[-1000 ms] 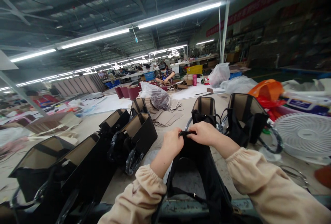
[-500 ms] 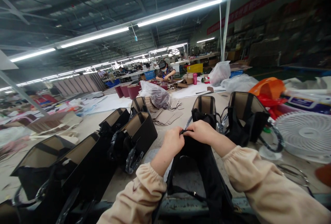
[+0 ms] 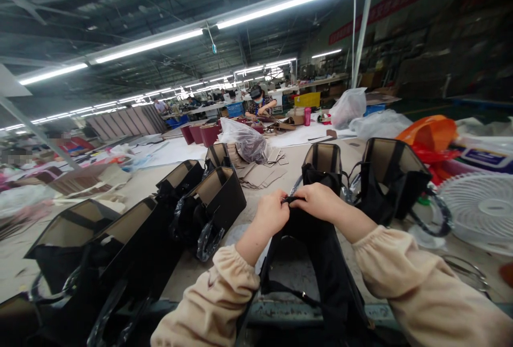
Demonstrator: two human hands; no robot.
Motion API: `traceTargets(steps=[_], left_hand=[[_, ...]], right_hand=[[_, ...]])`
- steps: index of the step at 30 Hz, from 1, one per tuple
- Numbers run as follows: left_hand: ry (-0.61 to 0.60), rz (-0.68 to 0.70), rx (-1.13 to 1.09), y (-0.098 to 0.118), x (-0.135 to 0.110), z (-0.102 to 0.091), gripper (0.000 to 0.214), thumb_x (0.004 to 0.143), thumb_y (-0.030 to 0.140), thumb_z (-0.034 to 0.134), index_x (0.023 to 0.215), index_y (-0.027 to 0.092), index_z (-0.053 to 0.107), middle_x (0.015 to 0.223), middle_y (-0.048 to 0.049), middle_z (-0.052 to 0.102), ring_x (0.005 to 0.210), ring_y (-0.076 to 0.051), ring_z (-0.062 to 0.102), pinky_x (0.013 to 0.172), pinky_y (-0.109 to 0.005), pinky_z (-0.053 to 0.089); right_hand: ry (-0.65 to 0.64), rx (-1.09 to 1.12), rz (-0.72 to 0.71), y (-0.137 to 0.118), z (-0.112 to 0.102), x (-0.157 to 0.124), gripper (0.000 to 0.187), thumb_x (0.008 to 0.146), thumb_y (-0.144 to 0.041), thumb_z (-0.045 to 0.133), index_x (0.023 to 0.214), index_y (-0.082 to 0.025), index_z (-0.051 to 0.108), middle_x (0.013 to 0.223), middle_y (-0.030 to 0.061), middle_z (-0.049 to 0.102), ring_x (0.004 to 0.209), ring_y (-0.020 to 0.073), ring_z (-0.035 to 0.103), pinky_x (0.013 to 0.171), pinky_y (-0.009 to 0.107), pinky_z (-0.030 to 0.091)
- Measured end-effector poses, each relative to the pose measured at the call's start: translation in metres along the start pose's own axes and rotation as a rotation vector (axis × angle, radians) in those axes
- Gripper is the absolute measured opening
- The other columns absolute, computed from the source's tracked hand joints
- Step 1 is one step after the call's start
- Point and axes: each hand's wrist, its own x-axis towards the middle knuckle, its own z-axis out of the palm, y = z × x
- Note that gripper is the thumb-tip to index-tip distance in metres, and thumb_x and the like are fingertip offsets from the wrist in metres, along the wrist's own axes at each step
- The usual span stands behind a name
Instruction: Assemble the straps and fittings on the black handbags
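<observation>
A black fabric bag piece (image 3: 320, 251) lies at the near edge of the table, its open loop facing me and a thin strap with a small metal fitting across it. At its far edge my left hand (image 3: 273, 212) pinches the black fabric. Right beside it, my right hand (image 3: 316, 200) grips the same edge, fingers closed, the two hands almost touching. Just beyond them stands a black bag body (image 3: 321, 159) with a beige inside. What the fingertips press between them is mostly hidden.
Several black bags (image 3: 218, 197) stand on the left, handles wrapped in plastic. Another black bag (image 3: 390, 176), a white fan (image 3: 487, 208) and an orange plastic bag (image 3: 428, 132) are on the right. Beyond lie cardboard pieces (image 3: 260, 176). A co-worker (image 3: 259, 105) sits farther back.
The view has shifted slightly, so the surroundings on the right appear farther right. Both hands keep their pinch on the black fabric edge, with little visible movement.
</observation>
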Motion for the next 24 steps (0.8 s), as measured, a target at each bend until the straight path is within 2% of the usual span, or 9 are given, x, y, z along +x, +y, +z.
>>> traceTargets(steps=[5,9,15,24], left_hand=[[-0.043,0.078,0.066,0.003,-0.001,-0.004,0.025,0.080,0.018,0.045,0.098,0.020,0.063,0.087,-0.0032,0.068,0.081,-0.018,0.062,0.076,-0.027,0.045],[-0.069,0.112,0.071,0.004,0.000,-0.006,0.026,0.081,0.018,0.043,0.098,0.020,0.063,0.086,-0.0033,0.068,0.081,-0.017,0.061,0.075,-0.026,0.044],[-0.059,0.064,0.124,0.006,-0.002,-0.004,0.025,0.081,0.020,0.043,0.096,0.019,0.063,0.083,-0.0046,0.068,0.079,-0.019,0.062,0.074,-0.028,0.045],[-0.060,0.036,0.145,0.006,0.005,-0.001,0.021,0.079,0.019,0.044,0.091,0.017,0.062,0.081,-0.0063,0.067,0.080,-0.020,0.062,0.071,-0.028,0.045]], right_hand=[[0.020,-0.033,-0.029,0.002,0.002,-0.001,0.034,0.085,-0.046,0.044,0.080,-0.024,0.069,0.081,0.0023,0.069,0.079,0.0176,0.061,0.063,0.025,0.038],[0.020,-0.047,-0.022,0.002,0.002,-0.002,0.036,0.086,-0.046,0.041,0.080,-0.025,0.069,0.082,0.0020,0.069,0.080,0.0178,0.061,0.064,0.025,0.038],[0.002,-0.034,-0.002,0.000,0.003,0.001,0.039,0.087,-0.048,0.038,0.082,-0.025,0.069,0.086,0.0026,0.070,0.084,0.0186,0.061,0.067,0.026,0.039],[-0.102,-0.017,0.087,-0.002,-0.002,0.009,0.038,0.084,-0.048,0.040,0.082,-0.025,0.070,0.088,0.0046,0.069,0.084,0.0206,0.061,0.063,0.027,0.040]])
